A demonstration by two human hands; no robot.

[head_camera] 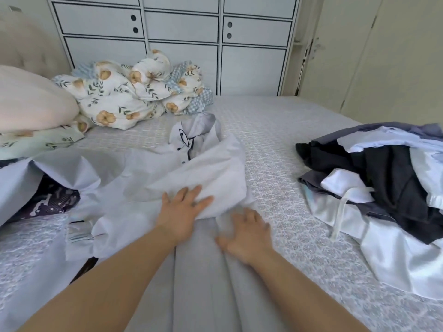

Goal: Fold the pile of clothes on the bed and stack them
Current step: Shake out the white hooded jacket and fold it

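Pale grey shirt (191,168) lies spread on the patterned bed (275,140), both hands flat upon it.

Head view: left hand (183,213) presses with splayed fingers on the folded-over cloth; right hand (247,233), blurred, rests with fingers straight just beside it. Unfolded pile of clothes (383,178) sits well apart at right; floral quilt (134,92) bunched beyond.
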